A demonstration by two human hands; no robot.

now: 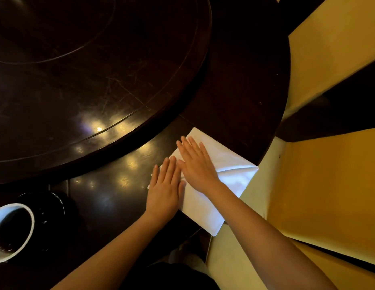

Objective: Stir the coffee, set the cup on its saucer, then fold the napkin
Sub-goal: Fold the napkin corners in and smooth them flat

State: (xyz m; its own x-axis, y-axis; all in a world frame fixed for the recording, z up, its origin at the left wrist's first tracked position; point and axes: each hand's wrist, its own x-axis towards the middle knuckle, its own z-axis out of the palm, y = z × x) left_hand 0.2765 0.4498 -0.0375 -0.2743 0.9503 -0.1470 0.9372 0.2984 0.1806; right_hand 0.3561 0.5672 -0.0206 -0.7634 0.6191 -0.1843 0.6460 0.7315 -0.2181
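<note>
A white cloth napkin lies folded near the right edge of the dark wooden table. My left hand rests flat on its left part, fingers together and stretched out. My right hand lies flat on the napkin's middle, just beyond the left hand and touching it. At the lower left stands a dark cup with a white inside and dark coffee in it, sitting on a dark saucer that is hard to make out.
A large round raised turntable fills the table's upper left. Yellow upholstered chairs stand close to the table's right edge; the napkin's corner hangs over that edge. Dark clothing shows at the bottom.
</note>
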